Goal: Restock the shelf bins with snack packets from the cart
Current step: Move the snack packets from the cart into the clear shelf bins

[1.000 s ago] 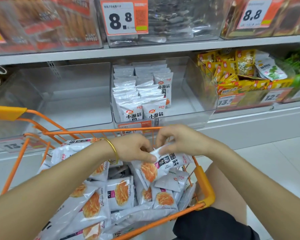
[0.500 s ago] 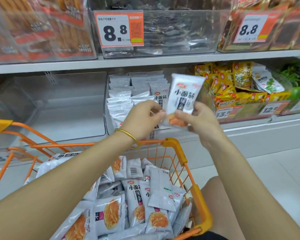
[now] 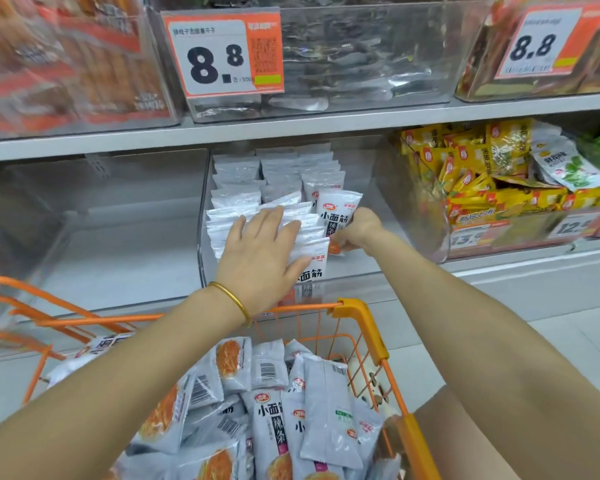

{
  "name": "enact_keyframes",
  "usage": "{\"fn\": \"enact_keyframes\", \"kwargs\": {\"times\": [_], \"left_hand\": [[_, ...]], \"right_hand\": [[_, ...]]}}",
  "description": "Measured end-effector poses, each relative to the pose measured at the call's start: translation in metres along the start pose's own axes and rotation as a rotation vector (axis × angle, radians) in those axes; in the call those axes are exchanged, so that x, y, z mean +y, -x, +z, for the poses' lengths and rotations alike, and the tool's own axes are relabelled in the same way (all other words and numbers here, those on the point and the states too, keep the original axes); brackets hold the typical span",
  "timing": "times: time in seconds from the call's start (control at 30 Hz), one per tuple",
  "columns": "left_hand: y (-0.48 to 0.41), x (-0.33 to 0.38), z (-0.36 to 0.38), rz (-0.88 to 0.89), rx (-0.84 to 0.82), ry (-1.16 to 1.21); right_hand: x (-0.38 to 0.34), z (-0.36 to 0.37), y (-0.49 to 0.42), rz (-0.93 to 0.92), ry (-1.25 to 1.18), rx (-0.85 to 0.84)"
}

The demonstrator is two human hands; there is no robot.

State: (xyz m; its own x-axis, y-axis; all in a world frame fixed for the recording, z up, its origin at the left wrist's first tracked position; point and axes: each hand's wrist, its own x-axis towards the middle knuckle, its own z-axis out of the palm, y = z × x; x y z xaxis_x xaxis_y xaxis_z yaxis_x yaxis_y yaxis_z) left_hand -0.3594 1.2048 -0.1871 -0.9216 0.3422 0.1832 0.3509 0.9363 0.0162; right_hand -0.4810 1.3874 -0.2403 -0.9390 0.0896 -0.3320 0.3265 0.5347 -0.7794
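A clear shelf bin (image 3: 374, 209) on the middle shelf holds upright rows of white snack packets (image 3: 239, 199). My left hand (image 3: 260, 251) lies flat with straight fingers against the front packets of the rows. My right hand (image 3: 357, 230) pinches one white packet (image 3: 338, 213) by its lower end and holds it upright inside the bin, to the right of the rows. Below, the orange cart (image 3: 364, 327) is piled with several more of the same packets (image 3: 302, 417).
A clear bin (image 3: 94, 216) stands to the left with no packets visible in it. Yellow snack packs fill the bin (image 3: 492, 174) on the right. The upper shelf carries bins with 8.8 price tags (image 3: 222, 53). White floor tiles (image 3: 575, 337) lie at the right.
Both hands lifted a packet out of the cart and moved it forward into the bin. My left hand let go of it and now presses on the rows.
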Motion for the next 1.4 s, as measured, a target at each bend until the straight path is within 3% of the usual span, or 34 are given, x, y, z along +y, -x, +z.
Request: {"fn": "enact_keyframes", "kwargs": {"times": [0.2, 0.5, 0.77, 1.4], "left_hand": [[0.001, 0.001, 0.001, 0.005, 0.004, -0.014], [0.004, 0.000, -0.001, 0.007, 0.035, 0.029], [0.010, 0.002, -0.004, 0.027, 0.060, 0.044], [0.020, 0.004, -0.006, 0.090, 0.120, 0.076]], "right_hand": [[-0.003, 0.011, -0.009, -0.127, 0.159, 0.083], [-0.001, 0.006, -0.001, 0.021, 0.016, 0.075], [-0.004, -0.002, 0.011, -0.045, -0.104, 0.020], [0.001, -0.008, 0.009, -0.088, 0.023, 0.114]]}}
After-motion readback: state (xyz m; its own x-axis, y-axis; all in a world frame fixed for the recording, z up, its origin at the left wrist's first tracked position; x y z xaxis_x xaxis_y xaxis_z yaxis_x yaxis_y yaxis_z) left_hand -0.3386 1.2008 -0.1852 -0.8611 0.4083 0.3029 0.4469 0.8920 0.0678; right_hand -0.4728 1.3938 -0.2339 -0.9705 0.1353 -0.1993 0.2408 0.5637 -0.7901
